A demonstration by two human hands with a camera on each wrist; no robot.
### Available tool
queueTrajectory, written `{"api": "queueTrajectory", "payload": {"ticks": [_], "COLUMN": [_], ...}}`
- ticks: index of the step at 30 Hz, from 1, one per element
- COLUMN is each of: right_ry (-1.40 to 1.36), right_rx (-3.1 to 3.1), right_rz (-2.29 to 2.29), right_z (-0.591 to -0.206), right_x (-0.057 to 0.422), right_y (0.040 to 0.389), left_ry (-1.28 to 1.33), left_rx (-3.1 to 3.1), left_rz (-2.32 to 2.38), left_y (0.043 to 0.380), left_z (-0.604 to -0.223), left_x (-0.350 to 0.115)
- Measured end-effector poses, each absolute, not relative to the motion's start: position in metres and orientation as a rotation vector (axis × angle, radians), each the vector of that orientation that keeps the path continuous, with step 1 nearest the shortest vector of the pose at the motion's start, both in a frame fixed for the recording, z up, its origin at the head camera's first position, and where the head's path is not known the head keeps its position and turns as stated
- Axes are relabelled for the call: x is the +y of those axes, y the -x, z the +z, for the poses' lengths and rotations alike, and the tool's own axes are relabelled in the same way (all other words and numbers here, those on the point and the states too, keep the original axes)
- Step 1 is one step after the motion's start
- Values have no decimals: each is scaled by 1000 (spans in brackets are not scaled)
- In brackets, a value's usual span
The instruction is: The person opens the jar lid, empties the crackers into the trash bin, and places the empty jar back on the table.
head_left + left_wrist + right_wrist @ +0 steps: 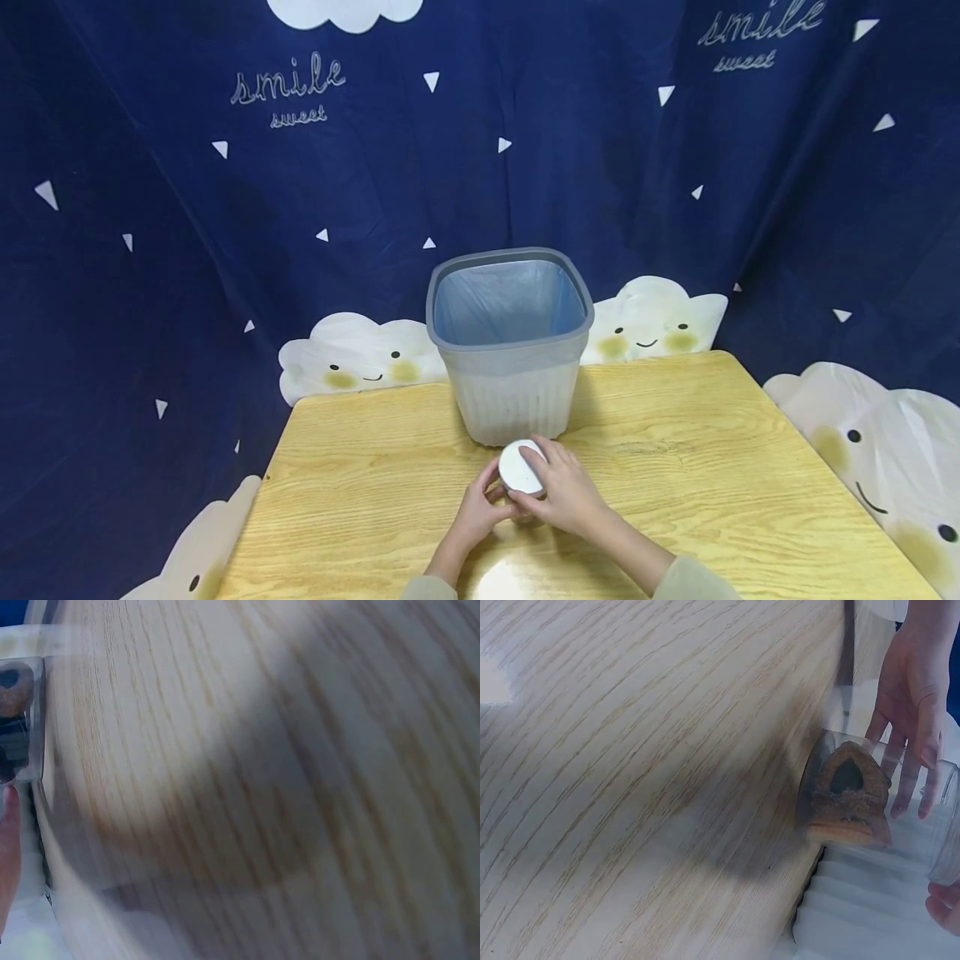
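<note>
A clear jar [922, 817] with a round white lid [516, 468] is held just in front of the bin, near the middle of the table. My left hand [472, 512] grips the jar's side between thumb and fingers. My right hand [568, 493] holds the lid from above, thumb and fingers around its rim. Through the jar's wall, the right wrist view shows a brown ring-shaped piece [855, 761] and a flatter tan piece [840, 832] near the bottom; their kind is unclear. The left wrist view catches only a finger [9, 847] and part of the jar at its left edge.
A whitish plastic bin [517, 392] with a grey rim and a bag-like liner stands at the back of the wooden table [360, 492]. Behind the table hangs a dark blue curtain [375, 183] printed with clouds and triangles.
</note>
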State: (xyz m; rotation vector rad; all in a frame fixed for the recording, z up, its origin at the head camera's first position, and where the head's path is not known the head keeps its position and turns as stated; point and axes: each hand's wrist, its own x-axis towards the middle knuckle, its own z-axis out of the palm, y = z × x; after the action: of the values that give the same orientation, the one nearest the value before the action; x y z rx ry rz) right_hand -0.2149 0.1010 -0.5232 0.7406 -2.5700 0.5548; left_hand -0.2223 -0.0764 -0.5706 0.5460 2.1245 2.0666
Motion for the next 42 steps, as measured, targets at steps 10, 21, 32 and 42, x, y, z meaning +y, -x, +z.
{"api": "queueTrajectory", "payload": {"ticks": [10, 21, 32, 42], "right_ry": [-819, -922, -998, -1120], "right_rx": [-2517, -2492, -2568, -2568], "right_rz": [660, 734, 858, 863], "right_z": [-523, -522, -519, -516], "right_x": [105, 111, 118, 125], "right_y": [219, 225, 231, 237], "left_ry": [-595, -532, -555, -560], "left_rx": [2122, 2083, 2076, 2094], "left_rz": [2057, 2057, 2038, 2038], "left_y": [221, 229, 230, 229], "left_z": [-569, -588, -593, -594], "left_x": [-78, -79, -80, -78]}}
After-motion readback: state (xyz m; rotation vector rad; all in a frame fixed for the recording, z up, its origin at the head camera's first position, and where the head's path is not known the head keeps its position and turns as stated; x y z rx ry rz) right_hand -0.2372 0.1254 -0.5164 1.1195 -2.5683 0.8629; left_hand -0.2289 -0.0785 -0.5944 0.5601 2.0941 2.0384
